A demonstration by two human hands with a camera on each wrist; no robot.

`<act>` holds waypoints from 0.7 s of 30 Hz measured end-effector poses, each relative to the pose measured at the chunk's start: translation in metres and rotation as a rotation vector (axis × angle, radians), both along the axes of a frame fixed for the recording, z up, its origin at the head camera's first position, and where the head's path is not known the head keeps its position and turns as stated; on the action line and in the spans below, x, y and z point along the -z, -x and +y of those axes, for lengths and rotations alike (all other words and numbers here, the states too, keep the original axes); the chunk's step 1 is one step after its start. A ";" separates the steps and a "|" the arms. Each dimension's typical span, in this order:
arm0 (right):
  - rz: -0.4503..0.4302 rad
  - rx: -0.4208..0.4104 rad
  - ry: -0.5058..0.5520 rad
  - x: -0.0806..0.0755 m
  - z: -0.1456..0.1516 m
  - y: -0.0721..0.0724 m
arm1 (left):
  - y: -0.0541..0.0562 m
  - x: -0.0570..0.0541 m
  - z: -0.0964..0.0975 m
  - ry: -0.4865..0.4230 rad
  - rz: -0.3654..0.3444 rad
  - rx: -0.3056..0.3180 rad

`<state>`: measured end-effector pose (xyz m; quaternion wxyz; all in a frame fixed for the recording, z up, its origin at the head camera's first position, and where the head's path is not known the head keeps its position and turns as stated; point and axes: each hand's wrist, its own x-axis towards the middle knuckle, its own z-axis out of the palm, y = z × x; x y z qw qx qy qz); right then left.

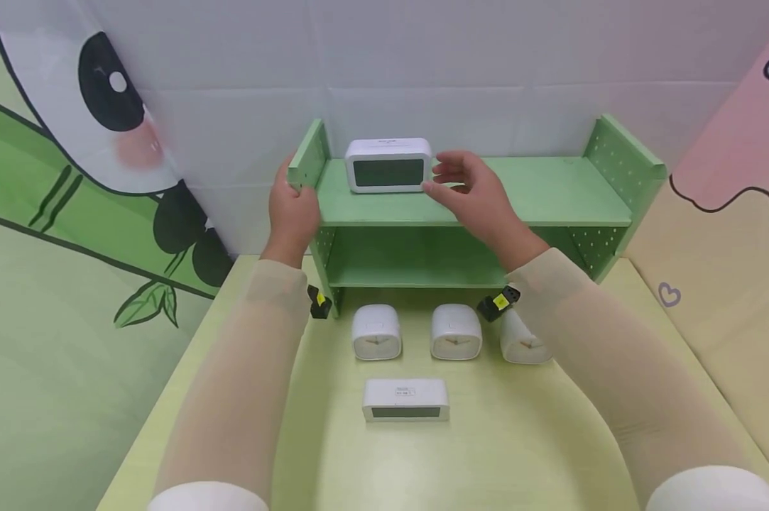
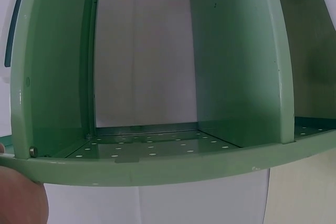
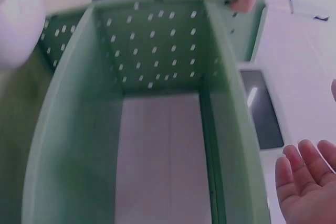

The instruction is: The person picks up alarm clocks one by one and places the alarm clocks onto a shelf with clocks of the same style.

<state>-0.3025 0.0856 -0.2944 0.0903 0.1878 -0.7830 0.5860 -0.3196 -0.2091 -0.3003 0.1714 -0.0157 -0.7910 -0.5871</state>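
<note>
A white digital clock [image 1: 388, 165] with a dark, blank display stands upright on the top board of a green shelf [image 1: 550, 188], near its left end. My left hand [image 1: 292, 216] grips the shelf's left side panel at its front edge. Just right of the clock is my right hand [image 1: 473, 195], fingers loosely bent and thumb toward the clock's side. In the right wrist view, those fingers [image 3: 302, 177] appear slightly apart from the clock [image 3: 262, 108]. The left wrist view shows part of the left hand [image 2: 21, 198] at the panel's edge.
On the table [image 1: 384, 468] before the shelf stand white rounded clocks with hands: a left one [image 1: 376, 332], a middle one [image 1: 456, 332] and a right one [image 1: 521, 341] partly behind my right sleeve. Nearer lies another white digital clock [image 1: 406, 399]. A white wall covering [image 1: 422, 57] rises behind.
</note>
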 end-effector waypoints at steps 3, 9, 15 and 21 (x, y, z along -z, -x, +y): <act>0.036 -0.029 0.062 0.005 -0.003 -0.009 | 0.001 0.000 0.000 0.001 0.000 -0.003; 0.117 -0.064 0.180 0.025 -0.010 -0.031 | 0.001 -0.002 0.001 0.007 -0.004 -0.007; 0.177 -0.127 0.201 0.045 -0.015 -0.059 | 0.001 -0.002 0.004 -0.001 0.002 -0.011; 0.158 -0.098 0.235 0.072 -0.007 -0.085 | 0.000 -0.001 0.007 -0.017 -0.006 -0.002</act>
